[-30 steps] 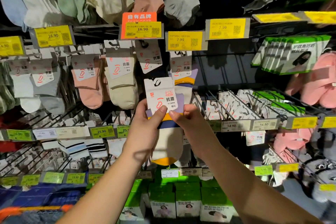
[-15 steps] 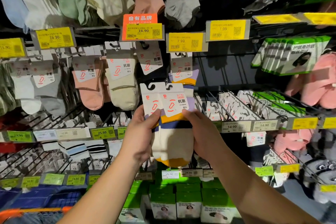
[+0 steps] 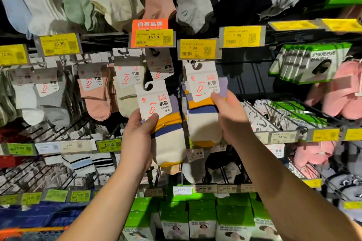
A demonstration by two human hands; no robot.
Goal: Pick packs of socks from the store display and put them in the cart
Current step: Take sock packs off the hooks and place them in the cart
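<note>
We held one pack of socks point(image 3: 166, 123) in our left grip point(image 3: 140, 139), fingers curled round it. Our right grip point(image 3: 231, 119) pinched a second pack point(image 3: 203, 107), just beside, maybe hanging under the yellow tag point(image 3: 198, 49). Next, we think, both go down into the cart.

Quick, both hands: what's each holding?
Left hand: grips left sock pack.
Right hand: grips right sock pack.
</note>
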